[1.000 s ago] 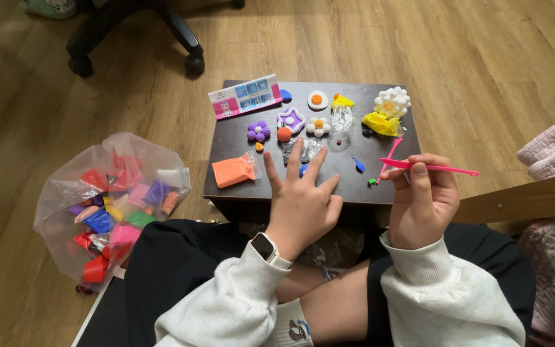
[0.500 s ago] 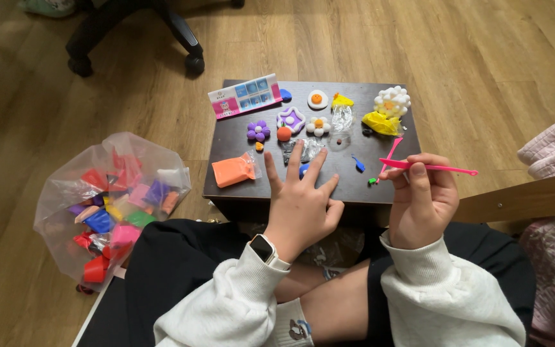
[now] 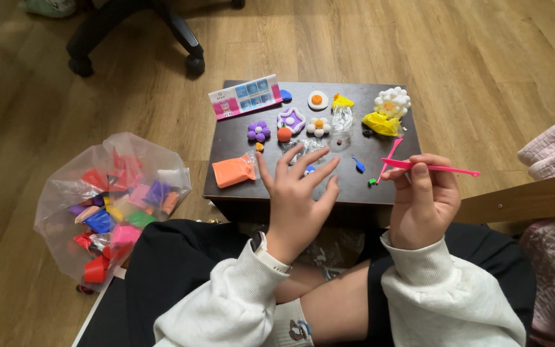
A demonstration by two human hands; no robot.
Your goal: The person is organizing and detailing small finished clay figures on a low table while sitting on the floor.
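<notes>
- The person sits on the wooden floor [image 3: 46, 96] in front of a small dark table [image 3: 232, 138], seen from above.
- The left hand [image 3: 297, 199] is open, fingers spread, resting flat on the near edge of the table; it holds nothing.
- Under its fingertips lie a crumpled clear wrapper [image 3: 303, 148] and a small blue bit of clay [image 3: 309, 169]; whether a finger touches the blue bit cannot be told.
- The right hand [image 3: 422, 199] is closed around a thin pink modelling tool [image 3: 441, 168], pinched between thumb and fingers and held level just above the table's right near corner.
- A second pink stick [image 3: 390, 157] lies slanted on the table, just beside that hand.
- An orange packet of clay [image 3: 232, 171] lies on the table, left of the left hand.
- Farther back stand finished clay pieces: a purple flower [image 3: 258, 131], a purple star shape [image 3: 291, 119], a white daisy [image 3: 318, 126], a fried-egg shape [image 3: 317, 99] and a white-and-yellow flower [image 3: 391, 103].
- A pink and blue card [image 3: 245, 96] lies at the far left corner.
- On the floor to the left sits a clear bag [image 3: 107, 205] full of coloured clay packets.
- An office chair base [image 3: 136, 32] stands beyond the table.
</notes>
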